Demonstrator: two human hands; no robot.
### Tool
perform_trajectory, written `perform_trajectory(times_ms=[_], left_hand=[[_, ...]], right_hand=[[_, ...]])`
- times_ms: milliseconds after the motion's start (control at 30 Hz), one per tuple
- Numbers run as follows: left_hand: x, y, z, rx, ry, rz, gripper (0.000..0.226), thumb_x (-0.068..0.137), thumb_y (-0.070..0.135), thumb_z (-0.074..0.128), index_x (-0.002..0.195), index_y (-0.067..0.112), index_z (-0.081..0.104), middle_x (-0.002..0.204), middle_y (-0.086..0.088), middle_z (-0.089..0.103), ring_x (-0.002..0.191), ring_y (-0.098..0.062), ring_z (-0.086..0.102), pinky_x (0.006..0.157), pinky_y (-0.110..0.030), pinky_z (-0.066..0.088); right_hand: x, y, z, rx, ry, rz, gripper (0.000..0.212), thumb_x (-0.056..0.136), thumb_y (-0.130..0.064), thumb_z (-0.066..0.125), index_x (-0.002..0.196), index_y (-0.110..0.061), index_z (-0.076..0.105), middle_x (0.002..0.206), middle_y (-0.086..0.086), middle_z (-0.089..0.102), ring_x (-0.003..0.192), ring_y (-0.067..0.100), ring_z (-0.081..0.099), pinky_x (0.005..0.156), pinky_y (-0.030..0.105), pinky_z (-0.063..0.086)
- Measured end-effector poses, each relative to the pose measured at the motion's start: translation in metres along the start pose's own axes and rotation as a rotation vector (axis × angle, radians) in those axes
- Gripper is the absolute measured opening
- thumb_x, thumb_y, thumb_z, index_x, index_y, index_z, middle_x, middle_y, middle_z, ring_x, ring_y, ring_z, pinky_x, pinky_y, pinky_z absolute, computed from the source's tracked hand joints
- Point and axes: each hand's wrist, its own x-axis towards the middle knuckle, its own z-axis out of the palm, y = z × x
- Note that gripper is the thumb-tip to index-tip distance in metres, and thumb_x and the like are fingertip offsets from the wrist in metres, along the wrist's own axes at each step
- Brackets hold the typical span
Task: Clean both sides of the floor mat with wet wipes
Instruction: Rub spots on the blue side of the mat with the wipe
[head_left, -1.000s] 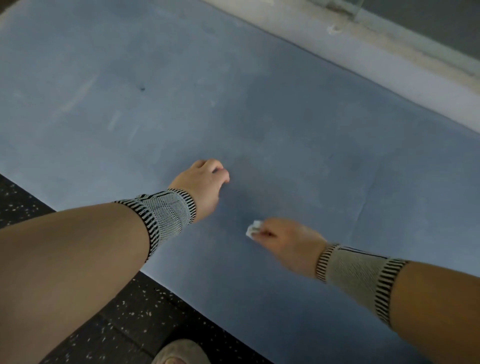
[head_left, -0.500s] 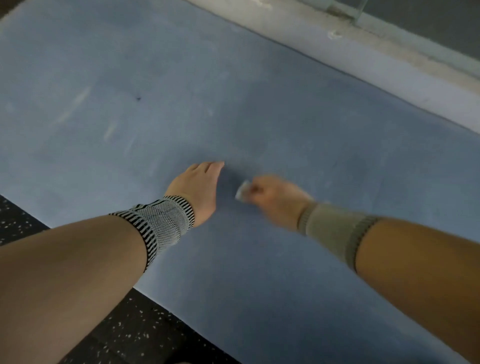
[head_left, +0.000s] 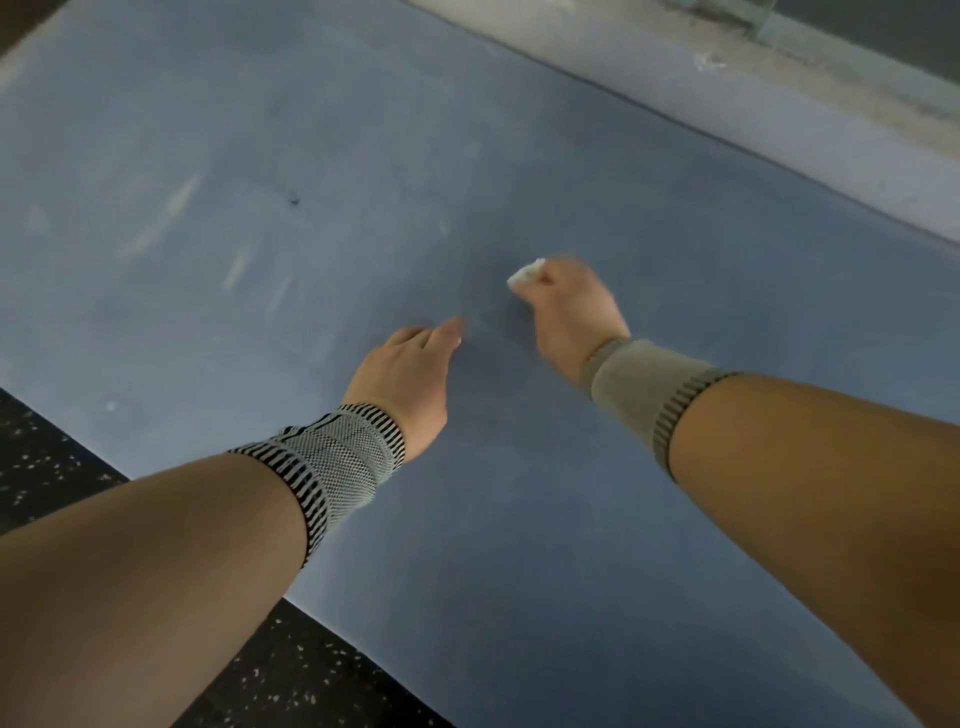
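Note:
A large blue floor mat (head_left: 519, 519) lies flat and fills most of the view. My right hand (head_left: 571, 306) is over the mat's middle and grips a small bunched white wet wipe (head_left: 525, 274) that sticks out past its knuckles, down on the mat. My left hand (head_left: 410, 374) rests on the mat just left of it, fingers straight and together, holding nothing. Both wrists wear knitted striped bands. Pale streaks (head_left: 161, 218) and a small dark speck (head_left: 294, 199) mark the mat to the left.
Black speckled flooring (head_left: 47, 457) borders the mat's near left edge. Along the far right edge runs a pale concrete ledge (head_left: 779, 67) with a darker strip behind it.
My right hand has swept with the wipe up and away across the mat, from near my left wrist to beyond my left fingertips. My left hand has gone from curled to flat.

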Motion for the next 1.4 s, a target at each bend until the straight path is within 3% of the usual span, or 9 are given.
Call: perform_trajectory(times_ms=[133,300,367,500,633,833,1033,1200,1400], left_hand=[[0.004,0.000,0.000,0.000,0.022,-0.014,0.072,0.083,0.001,0.051,0.149,0.021,0.031,0.136,0.004,0.055,0.128,-0.020,0.043,0.100,-0.031,0.039],[0.006,0.001,0.000,0.005,-0.010,-0.020,0.075,0.084,0.000,0.051,0.151,0.023,0.026,0.134,0.009,0.053,0.127,-0.017,0.041,0.099,-0.028,0.039],[0.008,0.004,0.000,0.079,-0.033,0.009,0.072,0.087,0.007,0.052,0.151,0.023,0.026,0.132,0.003,0.050,0.123,-0.022,0.041,0.100,-0.031,0.039],[0.013,0.012,0.001,0.148,-0.033,0.001,0.054,0.093,0.028,0.048,0.146,0.031,0.038,0.125,-0.003,0.046,0.113,-0.027,0.042,0.093,-0.040,0.045],[0.019,0.016,-0.001,0.142,-0.026,-0.023,0.044,0.095,0.035,0.046,0.139,0.031,0.046,0.123,-0.002,0.047,0.112,-0.027,0.043,0.092,-0.040,0.045],[0.022,0.022,0.000,0.060,-0.007,0.007,0.038,0.095,0.026,0.051,0.131,0.017,0.053,0.143,-0.001,0.040,0.131,-0.024,0.035,0.104,-0.038,0.039],[0.036,0.025,-0.009,0.051,-0.023,-0.030,0.033,0.095,0.017,0.048,0.128,0.019,0.053,0.136,0.002,0.049,0.123,-0.021,0.046,0.097,-0.035,0.041],[0.045,0.029,-0.014,0.136,-0.097,-0.040,0.056,0.092,0.013,0.050,0.146,0.023,0.036,0.139,0.000,0.042,0.123,-0.026,0.041,0.097,-0.037,0.044],[0.056,0.029,-0.015,0.125,-0.105,-0.019,0.052,0.089,0.008,0.049,0.140,0.021,0.047,0.134,-0.006,0.040,0.127,-0.029,0.034,0.105,-0.039,0.040]], right_hand=[[-0.021,-0.022,0.013,-0.043,-0.193,-0.433,0.015,0.091,-0.043,0.048,0.086,-0.038,0.061,0.076,-0.017,0.047,0.069,-0.002,0.041,0.063,0.013,0.028],[0.008,0.016,-0.018,-0.099,0.150,0.099,0.008,0.091,-0.025,0.055,0.086,-0.023,0.062,0.094,-0.004,0.060,0.088,0.015,0.057,0.063,0.024,0.042],[-0.011,0.004,0.000,-0.077,0.031,-0.016,0.015,0.091,-0.015,0.049,0.100,-0.016,0.062,0.102,0.008,0.060,0.093,0.027,0.056,0.070,0.031,0.042],[-0.047,0.000,-0.002,-0.058,-0.138,-0.360,0.022,0.094,-0.038,0.047,0.084,-0.023,0.061,0.078,-0.010,0.057,0.077,0.016,0.051,0.064,0.021,0.032],[-0.021,0.059,-0.034,-0.157,0.111,0.207,0.026,0.091,-0.015,0.049,0.111,-0.021,0.065,0.101,0.003,0.059,0.092,0.024,0.050,0.073,0.027,0.035],[-0.083,0.028,-0.013,-0.047,-0.117,-0.228,0.010,0.091,-0.030,0.058,0.086,-0.030,0.067,0.077,-0.013,0.057,0.070,0.014,0.052,0.065,0.029,0.041],[-0.057,0.074,-0.032,0.061,0.274,0.348,0.016,0.093,-0.024,0.054,0.101,-0.019,0.066,0.095,0.000,0.059,0.089,0.012,0.050,0.082,0.030,0.042],[-0.068,0.024,-0.011,-0.073,-0.161,-0.346,0.056,0.083,-0.056,0.022,0.107,-0.022,0.060,0.095,-0.006,0.052,0.085,0.012,0.046,0.078,0.032,0.043],[-0.007,0.070,-0.043,-0.160,0.134,0.337,0.030,0.089,-0.008,0.046,0.113,-0.014,0.062,0.109,0.013,0.056,0.099,0.026,0.050,0.079,0.033,0.038]])
